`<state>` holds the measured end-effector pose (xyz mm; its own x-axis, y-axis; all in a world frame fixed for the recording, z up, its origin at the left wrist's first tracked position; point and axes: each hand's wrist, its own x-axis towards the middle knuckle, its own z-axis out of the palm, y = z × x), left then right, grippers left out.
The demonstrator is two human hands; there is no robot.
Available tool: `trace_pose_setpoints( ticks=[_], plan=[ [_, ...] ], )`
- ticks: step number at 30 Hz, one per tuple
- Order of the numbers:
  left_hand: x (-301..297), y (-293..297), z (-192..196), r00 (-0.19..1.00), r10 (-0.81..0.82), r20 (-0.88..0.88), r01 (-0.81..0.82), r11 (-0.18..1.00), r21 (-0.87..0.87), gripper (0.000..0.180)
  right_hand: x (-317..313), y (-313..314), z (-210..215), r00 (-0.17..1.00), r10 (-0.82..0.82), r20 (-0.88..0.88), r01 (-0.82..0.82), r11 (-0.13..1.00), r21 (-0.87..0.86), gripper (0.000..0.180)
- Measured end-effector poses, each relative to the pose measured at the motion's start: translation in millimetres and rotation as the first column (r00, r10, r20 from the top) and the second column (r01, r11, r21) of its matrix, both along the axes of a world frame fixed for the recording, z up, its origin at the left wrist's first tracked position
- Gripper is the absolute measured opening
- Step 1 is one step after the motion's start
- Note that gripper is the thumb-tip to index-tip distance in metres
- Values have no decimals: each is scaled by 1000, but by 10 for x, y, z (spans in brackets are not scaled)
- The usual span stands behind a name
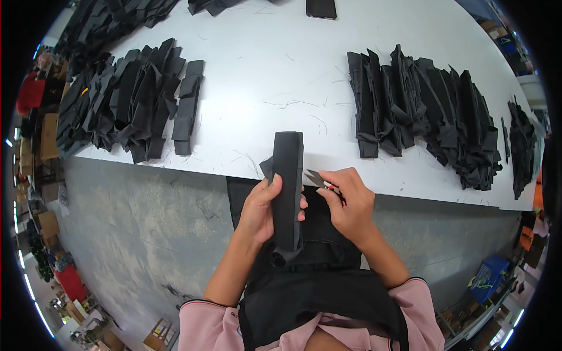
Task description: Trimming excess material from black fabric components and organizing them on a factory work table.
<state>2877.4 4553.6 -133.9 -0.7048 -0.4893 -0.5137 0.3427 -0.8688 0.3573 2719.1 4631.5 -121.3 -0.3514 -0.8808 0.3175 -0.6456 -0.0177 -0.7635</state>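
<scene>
My left hand [260,206] is wrapped round a folded black fabric strip [287,187], thumb on its face and fingertips showing at its right edge. The strip stands lengthwise before me, its far end over the table's near edge and its near end curling above my apron. In my right hand [354,202] is a pair of thread snips [321,180], pinched between thumb and fingers. Their blades point left, just beside the strip's right edge, and look slightly apart. Whether a thread lies between them is too small to tell.
On the white table [263,76] lie a pile of black strips [137,99] at left, with one separate strip [188,108] beside it, and another pile [427,111] at right. Loose threads are scattered between. A black phone [321,8] rests at the far side.
</scene>
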Motion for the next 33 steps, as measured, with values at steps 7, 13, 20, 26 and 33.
trace_pose_setpoints(
  ticks=[7,13,20,26,33],
  plan=[
    [-7,10,11,999,-26,38,26,1000,-3,37,4,-9,47,985,23,-172,-14,998,54,25],
    [21,12,-16,1000,-5,-28,6,1000,28,34,-2,-28,20,993,60,-100,-55,997,59,20],
    [33,11,-31,1000,-3,-15,3,1000,23,34,11,83,-3,999,3,32,-4,999,34,24],
    [23,9,-28,1000,-12,-1,12,999,36,33,40,84,76,990,45,-133,-33,996,88,25],
    [-1,14,10,998,-17,62,16,1000,24,29,19,134,81,991,-2,-132,12,997,75,25]
  ],
)
